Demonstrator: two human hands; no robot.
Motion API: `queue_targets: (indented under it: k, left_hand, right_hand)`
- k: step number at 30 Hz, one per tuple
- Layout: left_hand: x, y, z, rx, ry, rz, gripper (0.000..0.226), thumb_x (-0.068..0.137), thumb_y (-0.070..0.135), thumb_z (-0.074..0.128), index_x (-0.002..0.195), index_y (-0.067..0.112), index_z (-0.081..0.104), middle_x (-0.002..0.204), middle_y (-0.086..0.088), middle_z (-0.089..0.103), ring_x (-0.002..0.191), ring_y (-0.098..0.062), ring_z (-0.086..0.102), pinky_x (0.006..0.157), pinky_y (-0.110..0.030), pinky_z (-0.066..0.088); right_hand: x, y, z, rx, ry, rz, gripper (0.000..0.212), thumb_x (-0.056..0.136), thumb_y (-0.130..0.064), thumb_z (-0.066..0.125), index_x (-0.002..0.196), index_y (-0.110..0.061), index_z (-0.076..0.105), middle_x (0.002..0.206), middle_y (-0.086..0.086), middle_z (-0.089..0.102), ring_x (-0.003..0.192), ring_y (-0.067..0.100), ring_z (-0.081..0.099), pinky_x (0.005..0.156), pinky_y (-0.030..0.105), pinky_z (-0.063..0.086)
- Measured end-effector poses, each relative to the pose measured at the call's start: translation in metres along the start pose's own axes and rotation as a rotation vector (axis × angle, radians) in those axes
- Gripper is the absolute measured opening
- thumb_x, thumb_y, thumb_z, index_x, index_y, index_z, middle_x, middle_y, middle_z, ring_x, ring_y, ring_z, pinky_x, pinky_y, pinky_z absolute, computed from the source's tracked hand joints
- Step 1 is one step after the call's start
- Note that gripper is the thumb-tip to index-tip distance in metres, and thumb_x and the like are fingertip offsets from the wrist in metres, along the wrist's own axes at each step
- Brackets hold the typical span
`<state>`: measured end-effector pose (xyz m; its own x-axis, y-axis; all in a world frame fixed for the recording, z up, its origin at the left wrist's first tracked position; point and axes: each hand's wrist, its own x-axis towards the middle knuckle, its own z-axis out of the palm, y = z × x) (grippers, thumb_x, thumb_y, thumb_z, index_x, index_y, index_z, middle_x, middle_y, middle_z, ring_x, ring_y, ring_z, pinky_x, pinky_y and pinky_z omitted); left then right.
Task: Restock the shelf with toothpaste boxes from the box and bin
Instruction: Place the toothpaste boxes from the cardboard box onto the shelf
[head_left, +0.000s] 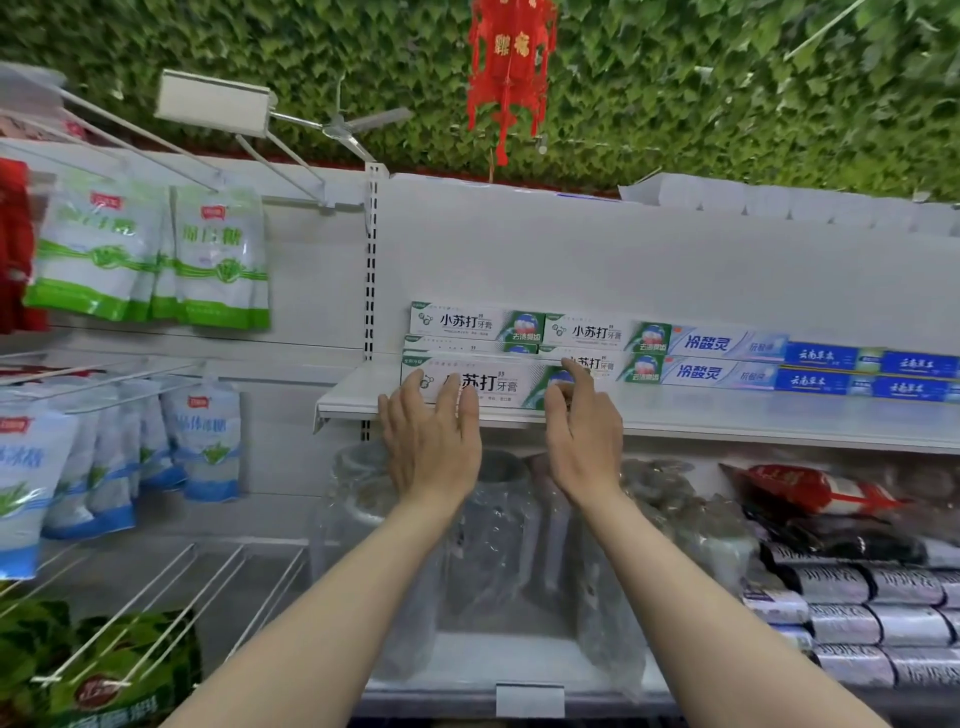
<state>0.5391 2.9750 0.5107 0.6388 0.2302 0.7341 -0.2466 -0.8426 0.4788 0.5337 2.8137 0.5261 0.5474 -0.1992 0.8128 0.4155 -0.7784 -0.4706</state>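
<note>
Both palms flat on front toothpaste box (488, 385) at mid-frame shelf (727, 415) edge, left hand (434, 441) & right hand (582, 436) fingers straight, pressing not gripping — uneven shove could skew it, nudge stacked boxes (540, 330) behind, or tip it off front lip.

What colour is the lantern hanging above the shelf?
Red, with gold characters; the lantern shows clearly in the head view.

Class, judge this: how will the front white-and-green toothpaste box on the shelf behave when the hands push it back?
The toothpaste box lies flat on its long side, so tipping or rolling seems unlikely. Its glossy carton probably slides easily on the smooth white shelf.
</note>
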Motion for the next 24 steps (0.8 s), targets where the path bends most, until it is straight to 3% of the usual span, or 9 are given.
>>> queue_targets:
  k: [3, 8, 12, 14, 18, 24]
  left_hand:
    - [0.007, 0.001, 0.001, 0.06, -0.018, 0.005, 0.08, 0.094, 0.06, 0.001, 0.14, 0.027, 0.056, 0.152, -0.013, 0.039, 0.142, -0.03, 0.031, 0.125, -0.047, 0.004]
    - [0.021, 0.004, -0.002, 0.154, -0.106, 0.011, 0.084, 0.094, 0.062, -0.007, 0.142, 0.029, 0.054, 0.152, -0.016, 0.039, 0.143, -0.03, 0.033, 0.124, -0.047, -0.001]
    - [0.035, 0.009, -0.001, 0.22, -0.196, 0.004, 0.078, 0.096, 0.061, -0.003, 0.141, 0.032, 0.053, 0.152, -0.018, 0.039, 0.139, -0.03, 0.04, 0.124, -0.049, -0.003]
    - [0.044, 0.011, 0.001, 0.232, -0.256, -0.009, 0.079, 0.095, 0.062, -0.004, 0.141, 0.032, 0.053, 0.153, -0.019, 0.037, 0.136, -0.03, 0.044, 0.123, -0.049, -0.003]
    - [0.053, 0.016, 0.008, 0.26, -0.343, -0.059, 0.081, 0.095, 0.065, -0.005, 0.144, 0.03, 0.05, 0.153, -0.015, 0.04, 0.135, -0.031, 0.045, 0.121, -0.054, 0.0]
    - [0.05, 0.016, 0.009, 0.234, -0.326, -0.082, 0.079, 0.098, 0.064, -0.001, 0.147, 0.021, 0.046, 0.149, -0.015, 0.045, 0.135, -0.029, 0.045, 0.122, -0.052, 0.004]
  right_hand:
    - [0.004, -0.002, -0.003, -0.041, -0.005, 0.001, 0.066, 0.095, -0.053, 0.02, 0.145, -0.018, 0.046, 0.105, -0.001, 0.069, 0.099, 0.026, 0.057, 0.097, 0.044, 0.041]
    - [0.012, -0.005, 0.003, -0.112, -0.078, 0.015, 0.057, 0.1, -0.043, 0.022, 0.146, -0.017, 0.043, 0.09, -0.008, 0.065, 0.094, 0.018, 0.059, 0.117, 0.044, 0.027]
    - [0.023, 0.0, 0.01, -0.125, -0.17, 0.037, 0.053, 0.106, -0.041, 0.02, 0.15, -0.017, 0.037, 0.098, -0.003, 0.072, 0.111, 0.019, 0.062, 0.12, 0.043, 0.021]
    - [0.029, 0.0, 0.014, -0.147, -0.238, 0.062, 0.056, 0.107, -0.045, 0.016, 0.153, -0.018, 0.032, 0.113, 0.001, 0.072, 0.122, 0.02, 0.058, 0.121, 0.043, 0.018]
    - [0.037, 0.002, 0.024, -0.294, -0.386, 0.093, 0.065, 0.103, -0.056, 0.01, 0.158, -0.025, 0.023, 0.153, -0.004, 0.048, 0.145, 0.018, 0.036, 0.121, 0.049, 0.015]
    - [0.038, -0.004, 0.02, -0.315, -0.408, 0.142, 0.062, 0.104, -0.055, 0.013, 0.158, -0.027, 0.024, 0.156, 0.001, 0.044, 0.147, 0.021, 0.032, 0.119, 0.047, 0.02]
